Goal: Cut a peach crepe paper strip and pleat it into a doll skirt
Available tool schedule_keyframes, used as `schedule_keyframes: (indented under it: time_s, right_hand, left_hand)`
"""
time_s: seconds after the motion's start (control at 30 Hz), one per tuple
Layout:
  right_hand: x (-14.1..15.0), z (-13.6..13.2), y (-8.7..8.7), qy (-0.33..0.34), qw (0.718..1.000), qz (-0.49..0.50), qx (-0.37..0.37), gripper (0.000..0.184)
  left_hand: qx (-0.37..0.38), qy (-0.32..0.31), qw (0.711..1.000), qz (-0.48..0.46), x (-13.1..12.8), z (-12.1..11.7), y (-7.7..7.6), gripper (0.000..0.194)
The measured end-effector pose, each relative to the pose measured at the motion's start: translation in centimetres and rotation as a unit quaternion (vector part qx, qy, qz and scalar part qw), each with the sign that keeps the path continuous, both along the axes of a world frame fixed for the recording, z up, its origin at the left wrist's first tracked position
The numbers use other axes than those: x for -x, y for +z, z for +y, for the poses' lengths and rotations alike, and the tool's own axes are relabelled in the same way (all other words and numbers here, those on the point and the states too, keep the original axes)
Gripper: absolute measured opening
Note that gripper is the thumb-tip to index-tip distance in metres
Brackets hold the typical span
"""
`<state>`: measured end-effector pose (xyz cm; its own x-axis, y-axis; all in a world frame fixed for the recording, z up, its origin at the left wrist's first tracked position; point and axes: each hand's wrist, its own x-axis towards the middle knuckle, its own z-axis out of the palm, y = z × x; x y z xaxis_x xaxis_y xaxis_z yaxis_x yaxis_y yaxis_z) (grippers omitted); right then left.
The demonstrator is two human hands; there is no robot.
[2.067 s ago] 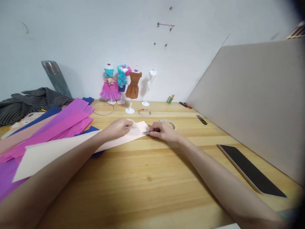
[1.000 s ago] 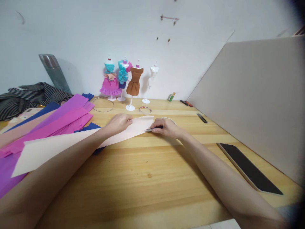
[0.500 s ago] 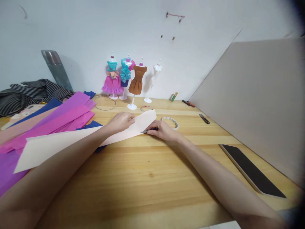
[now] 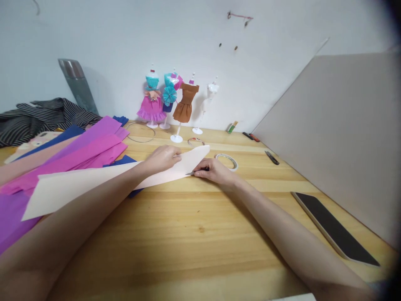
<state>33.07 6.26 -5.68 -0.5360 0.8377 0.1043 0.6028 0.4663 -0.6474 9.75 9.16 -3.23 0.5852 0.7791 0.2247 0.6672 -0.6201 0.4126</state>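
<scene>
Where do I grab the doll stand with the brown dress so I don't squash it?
I'd pinch the white pole just below the brown skirt, coming from the near side. The pole is thin and bare there, its round base sits flat, and the gathered skirt above could crumple.

Behind the paper (image 4: pixel 81 184), mannequins (image 4: pixel 152 98) stand left of the tape roll (image 4: pixel 235 164), phone (image 4: pixel 335 228) rightmost.

Wooden table (image 4: pixel 200 251) with dark phone (image 4: pixel 335 225) and tape roll (image 4: pixel 234 163).

A pale pink sheet (image 4: pixel 166 174) stretches slantwise, scissors (image 4: pixel 189 173) at its edge.
</scene>
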Motion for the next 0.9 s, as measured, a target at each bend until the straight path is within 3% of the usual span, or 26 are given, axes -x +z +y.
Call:
schedule_keyframes:
  time_s: [0.4,0.9]
  right_hand:
    - [-0.26,0.64,0.38,0.039,0.999,0.002,0.023,0.024]
    - [-0.28,0.72,0.16,0.029,0.999,0.009,0.035,0.027]
  left_hand:
    - [0.002,-0.019,1.000,-0.010,-0.04,-0.09,0.23,0.023]
    - [-0.006,-0.018,1.000,-0.007,0.07,0.59,-0.52,0.025]
